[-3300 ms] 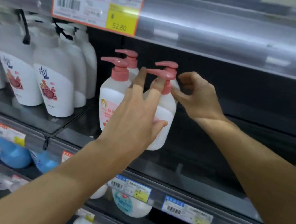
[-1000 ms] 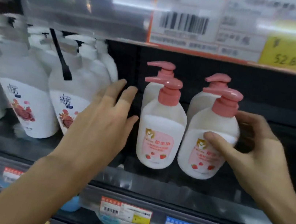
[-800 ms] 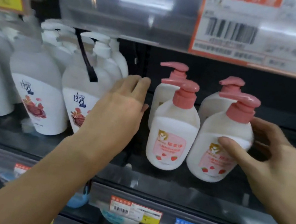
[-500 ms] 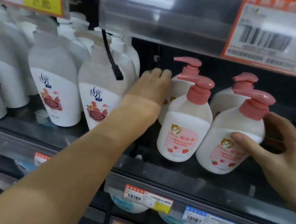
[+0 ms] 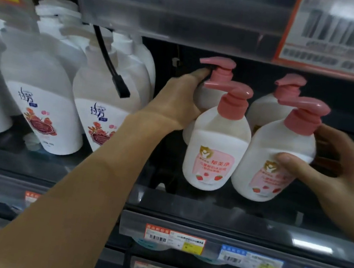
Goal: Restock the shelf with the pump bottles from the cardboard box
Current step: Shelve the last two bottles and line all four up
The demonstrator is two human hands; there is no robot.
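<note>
Together, the hands are engaged with four rounded, smooth white plastic pump bottles on the shelf (image 5: 217, 211). The left hand (image 5: 176, 104) is wrapped around the rear left bottle (image 5: 203, 94), its fingertips hidden behind it. The right hand (image 5: 334, 178) is clasped around the front right bottle (image 5: 268, 159) near the shelf's front edge. The front left bottle (image 5: 215, 148) is ungripped; the rear right bottle (image 5: 265, 105) is largely hidden. Glossy pink pumps top all four. Taller white bottles (image 5: 43, 100) are crowded at the left, some cut off.

1 head-worn camera faces the shelf (image 5: 239, 214) straight on from close range, tilted slightly down; its front edge crosses low in frame, the tier above overhangs the top.
</note>
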